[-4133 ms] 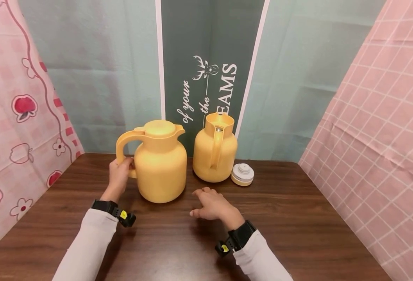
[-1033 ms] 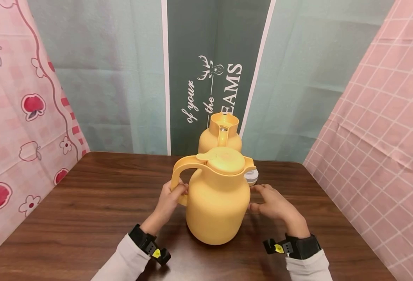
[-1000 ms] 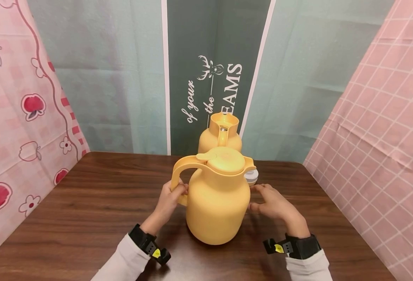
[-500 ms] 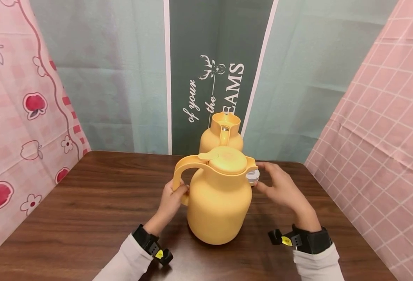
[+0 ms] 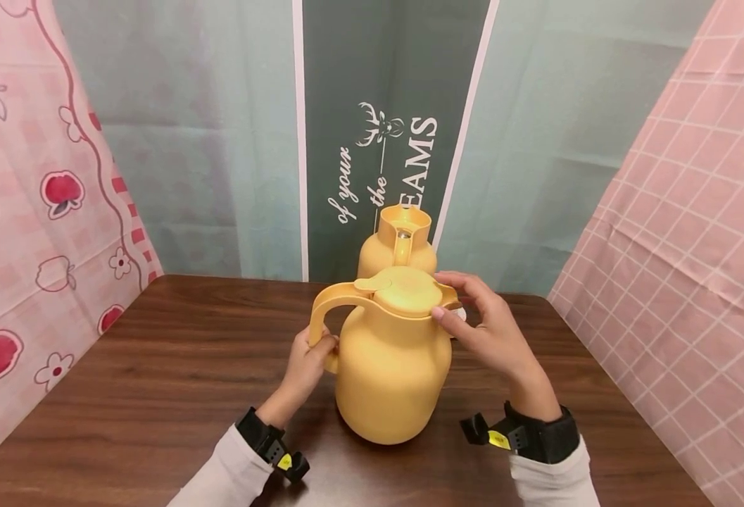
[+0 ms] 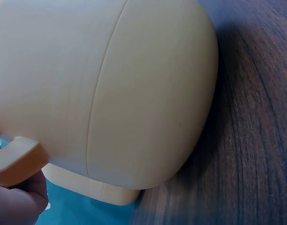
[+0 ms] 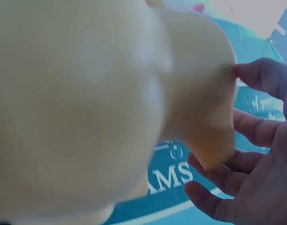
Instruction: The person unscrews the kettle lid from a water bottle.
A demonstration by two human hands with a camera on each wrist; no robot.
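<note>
A yellow jug with a round lid stands upright on the table, its handle to the left and spout to the right. My left hand grips the lower part of the handle; in the left wrist view the hand is at the handle's base. My right hand is at the spout side, thumb and index finger spread around the lid's right edge. The right wrist view shows the thumb of this hand touching the jug's top, the other fingers bent beside the spout.
Behind the first jug stands a second yellow jug, lidless and partly hidden. A white stopper shows beside the spout, mostly covered. The brown wooden table ends at a green curtain; pink cloths hang at left and right.
The lidded jug came right and nearer with my left hand on its handle, then stayed in place. My right hand rose from beside its body, past the stopper, to the lid's edge.
</note>
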